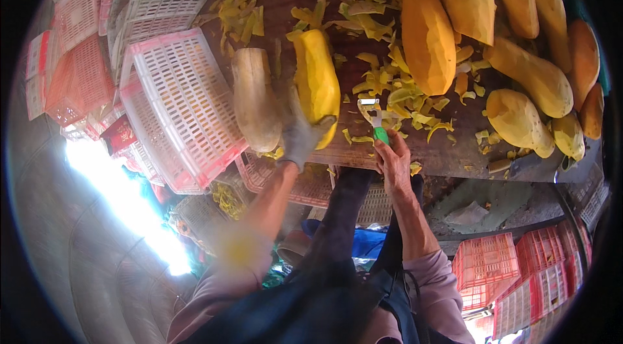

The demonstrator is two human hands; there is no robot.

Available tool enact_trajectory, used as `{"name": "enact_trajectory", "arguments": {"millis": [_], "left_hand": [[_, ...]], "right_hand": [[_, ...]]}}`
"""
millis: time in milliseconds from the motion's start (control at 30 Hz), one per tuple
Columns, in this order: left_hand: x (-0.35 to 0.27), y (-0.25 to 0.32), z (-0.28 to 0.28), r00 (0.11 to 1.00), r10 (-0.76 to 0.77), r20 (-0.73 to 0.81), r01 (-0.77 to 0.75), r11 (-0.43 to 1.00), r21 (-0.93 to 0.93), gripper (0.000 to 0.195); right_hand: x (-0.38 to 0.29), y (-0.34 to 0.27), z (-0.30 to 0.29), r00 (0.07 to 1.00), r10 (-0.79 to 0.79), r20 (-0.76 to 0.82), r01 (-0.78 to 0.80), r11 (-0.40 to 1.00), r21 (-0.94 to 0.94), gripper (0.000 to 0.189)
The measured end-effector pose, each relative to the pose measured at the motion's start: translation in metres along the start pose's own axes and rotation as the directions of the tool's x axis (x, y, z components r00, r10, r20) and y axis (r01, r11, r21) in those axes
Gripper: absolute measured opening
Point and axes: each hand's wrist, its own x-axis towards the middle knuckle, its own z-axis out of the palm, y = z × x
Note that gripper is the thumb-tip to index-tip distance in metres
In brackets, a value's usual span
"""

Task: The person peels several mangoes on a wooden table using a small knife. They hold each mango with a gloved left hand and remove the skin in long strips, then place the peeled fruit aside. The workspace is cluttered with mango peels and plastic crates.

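Note:
My left hand (304, 137), in a grey glove, lies at the near end of a peeled yellow squash (319, 76), its thumb against the flesh. Motion blur hides how firmly the fingers hold it. Just left of the hand lies an unpeeled, tan squash (254, 100). My bare right hand (393, 156) grips a peeler (379, 125) by its green handle, with the blade pointing away from me over the wooden table (340, 159). Beyond the peeler are scattered peelings (404, 95), and a large peeled orange squash (428, 42) lies behind them.
More peeled squashes (530, 76) crowd the table's right side. White and pink plastic crates (185, 100) are stacked along the left. Red crates (486, 261) stand at the lower right. Another crate (302, 186) sits below the table edge. Peelings (243, 13) also cover the far left part.

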Motion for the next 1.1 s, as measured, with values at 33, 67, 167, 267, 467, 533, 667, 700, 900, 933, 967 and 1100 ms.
{"name": "enact_trajectory", "arguments": {"millis": [33, 67, 167, 267, 467, 533, 667, 700, 900, 933, 967, 1100], "left_hand": [[-0.008, 0.000, 0.009, 0.998, -0.028, -0.051, 0.031, 0.998, 0.058, 0.107], [-0.009, 0.000, 0.016, 0.996, -0.056, -0.072, 0.052, 0.997, -0.053, 0.110], [-0.012, 0.004, 0.029, 0.971, -0.237, -0.031, 0.210, 0.910, -0.358, 0.113], [-0.010, 0.013, 0.027, 0.975, -0.196, -0.102, 0.159, 0.944, -0.289, 0.118], [-0.008, 0.022, 0.022, 0.980, -0.148, -0.134, 0.132, 0.984, -0.122, 0.120], [-0.007, 0.021, 0.021, 0.985, -0.077, -0.154, 0.068, 0.996, -0.062, 0.120], [-0.007, 0.026, 0.019, 0.968, -0.251, -0.008, 0.249, 0.965, -0.082, 0.113], [-0.006, 0.028, 0.019, 0.983, -0.168, -0.075, 0.165, 0.985, -0.042, 0.112], [0.000, 0.045, 0.023, 0.993, -0.039, -0.116, 0.069, 0.962, 0.266, 0.110], [0.001, 0.047, 0.024, 0.993, -0.040, -0.111, 0.069, 0.961, 0.267, 0.110], [0.001, 0.048, 0.025, 0.994, -0.041, -0.103, 0.068, 0.960, 0.271, 0.109], [0.000, 0.050, 0.030, 0.990, -0.071, -0.118, 0.104, 0.949, 0.299, 0.110]], "right_hand": [[0.004, -0.004, 0.001, 0.996, -0.076, 0.034, 0.078, 0.996, -0.053, 0.036], [0.009, -0.009, 0.002, 0.988, -0.143, 0.060, 0.150, 0.982, -0.118, 0.035], [0.028, -0.026, 0.014, 0.966, -0.221, 0.132, 0.255, 0.895, -0.365, 0.048], [0.056, -0.045, 0.043, 0.896, -0.383, 0.225, 0.444, 0.771, -0.457, 0.053], [0.090, -0.058, 0.107, 0.828, -0.412, 0.381, 0.560, 0.561, -0.610, 0.051], [0.079, -0.057, 0.108, 0.774, -0.402, 0.489, 0.627, 0.383, -0.678, 0.049], [0.039, -0.063, 0.078, 0.948, -0.133, 0.288, 0.265, 0.831, -0.489, 0.047], [0.033, -0.067, 0.071, 0.964, -0.038, 0.263, 0.151, 0.892, -0.425, 0.047], [0.065, -0.077, 0.090, 0.905, -0.346, 0.248, 0.425, 0.696, -0.579, 0.047], [0.074, -0.075, 0.098, 0.849, -0.446, 0.281, 0.518, 0.605, -0.604, 0.047], [0.081, -0.073, 0.104, 0.787, -0.519, 0.334, 0.600, 0.516, -0.612, 0.047], [0.075, -0.061, 0.089, 0.925, -0.283, 0.254, 0.345, 0.343, -0.874, 0.048]]}}
